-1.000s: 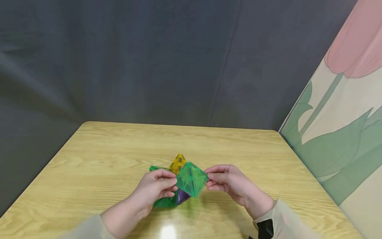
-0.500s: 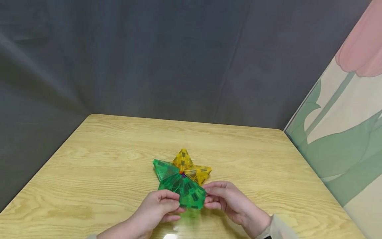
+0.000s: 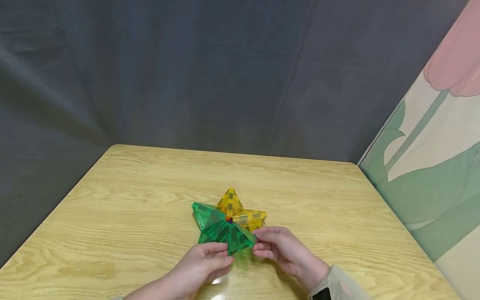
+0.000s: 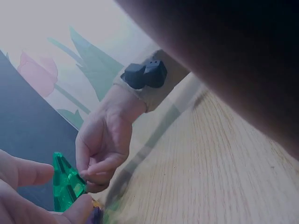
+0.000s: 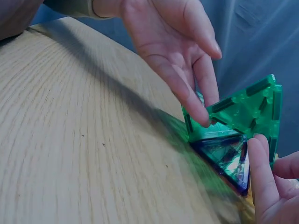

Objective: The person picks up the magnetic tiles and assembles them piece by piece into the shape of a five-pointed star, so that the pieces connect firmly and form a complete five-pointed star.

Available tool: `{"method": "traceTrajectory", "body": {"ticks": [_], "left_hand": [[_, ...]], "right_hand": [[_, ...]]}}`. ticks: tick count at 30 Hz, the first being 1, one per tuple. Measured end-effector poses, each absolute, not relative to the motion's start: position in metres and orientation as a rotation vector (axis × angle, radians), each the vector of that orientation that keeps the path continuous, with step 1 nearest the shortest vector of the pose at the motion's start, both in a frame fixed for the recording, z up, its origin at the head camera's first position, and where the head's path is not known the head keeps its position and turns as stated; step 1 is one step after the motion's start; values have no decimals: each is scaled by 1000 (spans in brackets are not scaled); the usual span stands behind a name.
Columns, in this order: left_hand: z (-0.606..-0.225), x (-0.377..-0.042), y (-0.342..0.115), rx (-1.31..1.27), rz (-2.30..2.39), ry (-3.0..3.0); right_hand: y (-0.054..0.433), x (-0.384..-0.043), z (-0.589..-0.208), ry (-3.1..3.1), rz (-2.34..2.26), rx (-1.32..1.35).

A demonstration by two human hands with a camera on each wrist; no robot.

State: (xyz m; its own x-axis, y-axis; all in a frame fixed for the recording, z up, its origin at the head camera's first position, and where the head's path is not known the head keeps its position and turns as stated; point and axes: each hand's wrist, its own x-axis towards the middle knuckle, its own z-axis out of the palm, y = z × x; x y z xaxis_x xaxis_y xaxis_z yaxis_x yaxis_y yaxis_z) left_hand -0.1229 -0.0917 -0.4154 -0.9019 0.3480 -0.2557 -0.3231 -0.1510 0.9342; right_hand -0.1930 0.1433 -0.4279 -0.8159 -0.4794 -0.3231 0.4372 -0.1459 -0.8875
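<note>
A star-shaped build of see-through magnetic tiles lies on the wooden table, with green points (image 3: 210, 215) at left and front and yellow points (image 3: 230, 203) at the back and right. My right hand (image 3: 283, 252) pinches the right corner of a green triangular magnetic tile (image 3: 239, 238) that slopes down from the star's centre. At that tile's left lower corner is my left hand (image 3: 204, 264), fingertips right by its edge and thumb spread away from it. Beneath the raised tile, the right wrist view shows a purple-edged triangular tile (image 5: 226, 161).
The wooden table (image 3: 150, 183) stretches around the star on every side. A dark curtain (image 3: 202, 75) hangs behind it, and a wall panel with painted tulips (image 3: 438, 166) stands at the right.
The green tile, first held up between both hands, has come down onto the star's front and tilted lower. The yellow right point, hidden at first, now shows.
</note>
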Motion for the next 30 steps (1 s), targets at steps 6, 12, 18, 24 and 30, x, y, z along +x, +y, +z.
{"method": "traceTrajectory", "body": {"ticks": [6, 12, 18, 24, 30], "left_hand": [[-414, -122, -92, 46, 2057, 1703], [-412, -120, -94, 70, 2019, 1673], [-411, -118, -92, 86, 2010, 1641], [-409, -116, -90, 113, 2022, 1621], [-404, -115, -93, 145, 2018, 1607]], "right_hand": [[144, -192, -433, 1551, -2019, -31], [146, -190, -435, 1568, -2007, -37], [150, -188, -436, 1577, -2000, -19], [153, -185, -432, 1579, -2002, -22], [154, -184, -428, 1603, -1980, -44]]}}
